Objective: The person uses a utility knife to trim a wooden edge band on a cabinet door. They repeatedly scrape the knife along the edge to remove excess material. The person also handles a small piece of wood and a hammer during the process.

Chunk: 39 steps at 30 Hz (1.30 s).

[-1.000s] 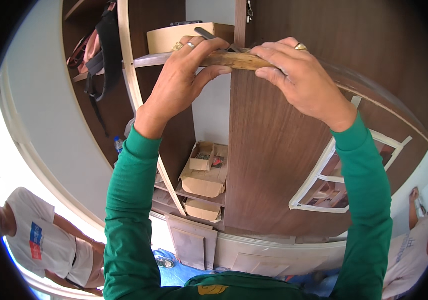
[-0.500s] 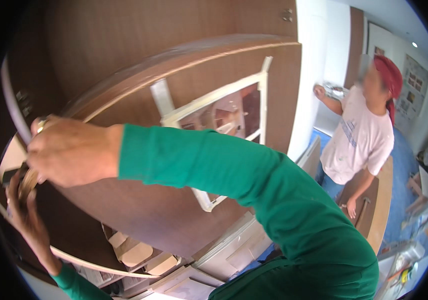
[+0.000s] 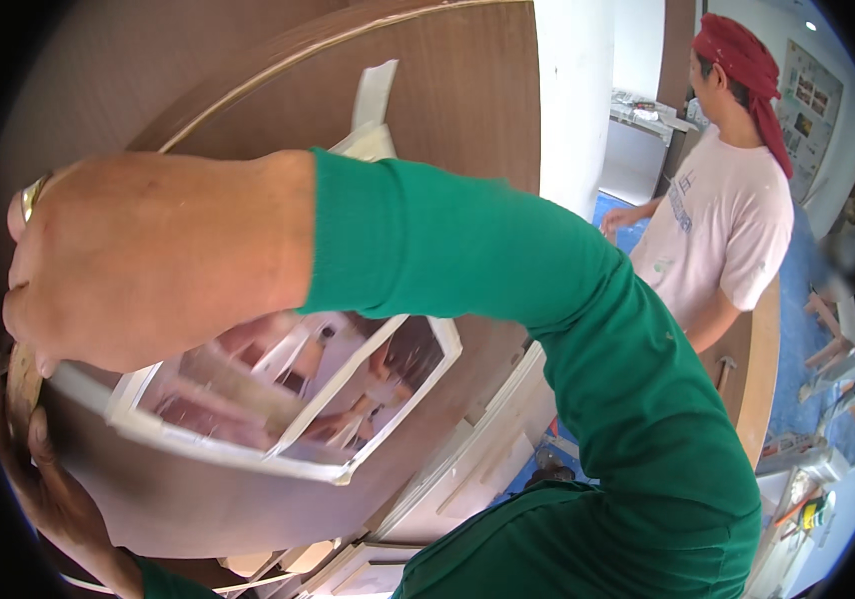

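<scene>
Pale wooden strip [image 3: 20,384] gripped between both hands, mostly hidden.

sleeve [image 3: 507,290]: showing plain bright green, running from centre toward 5 o'clock
cabinet door [image 3: 447,90]: showing dark brown wood grain with a pale edge strip, at 12 o'clock
window frame [image 3: 278,399]: showing white, its panes reflecting pinkish brown, at 7 o'clock
wooden piece [image 3: 20,384]: showing light tan, at 9 o'clock
ring [image 3: 33,193]: glinting gold, at 10 o'clock
co-worker's shirt [image 3: 722,235]: showing pale pink, at 2 o'clock
headscarf [image 3: 742,60]: showing red, at 1 o'clock
floor [image 3: 797,369]: showing blue, at 3 o'clock
</scene>
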Each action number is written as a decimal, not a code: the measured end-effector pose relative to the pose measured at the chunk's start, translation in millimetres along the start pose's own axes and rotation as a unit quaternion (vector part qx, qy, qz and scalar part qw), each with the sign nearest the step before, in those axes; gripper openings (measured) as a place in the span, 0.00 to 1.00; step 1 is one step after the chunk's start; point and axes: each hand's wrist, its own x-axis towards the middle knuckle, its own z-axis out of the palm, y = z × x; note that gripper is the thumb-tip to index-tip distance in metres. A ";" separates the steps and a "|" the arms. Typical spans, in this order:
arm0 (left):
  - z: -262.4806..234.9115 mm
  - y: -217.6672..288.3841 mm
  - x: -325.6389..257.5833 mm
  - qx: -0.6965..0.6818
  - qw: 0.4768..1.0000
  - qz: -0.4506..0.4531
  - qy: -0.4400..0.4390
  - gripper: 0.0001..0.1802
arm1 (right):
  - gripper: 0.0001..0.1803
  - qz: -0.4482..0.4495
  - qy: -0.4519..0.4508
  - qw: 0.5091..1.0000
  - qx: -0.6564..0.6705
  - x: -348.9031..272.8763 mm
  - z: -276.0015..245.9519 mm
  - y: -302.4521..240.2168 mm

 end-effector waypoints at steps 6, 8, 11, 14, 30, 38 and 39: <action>75.8 110.6 52.5 -0.071 0.997 0.012 0.025 0.26 | 0.09 0.022 -0.031 0.999 -0.010 -84.5 -100.2 59.7; 91.0 151.1 70.7 -0.073 0.997 0.020 0.031 0.25 | 0.08 0.009 0.003 1.000 0.004 -106.0 -125.8 83.0; 136.1 220.8 101.5 -0.019 0.997 0.060 0.035 0.23 | 0.10 0.002 0.036 0.999 0.034 -146.8 -156.4 122.4; 200.6 308.8 143.2 -0.014 0.994 0.104 0.032 0.23 | 0.19 0.047 -0.048 0.998 0.007 -208.9 -230.9 168.4; 194.9 450.6 -56.3 -0.431 0.891 -0.057 -0.130 0.31 | 0.56 0.566 0.326 0.655 0.380 -339.7 -230.5 -155.5; 222.5 463.6 -236.9 -0.444 0.655 -0.469 -0.392 0.38 | 0.27 0.807 0.111 0.386 0.433 -403.5 -191.2 -265.2; 214.0 461.0 -239.9 -0.403 0.676 -0.449 -0.422 0.42 | 0.27 0.812 0.105 0.353 0.453 -405.6 -184.7 -267.1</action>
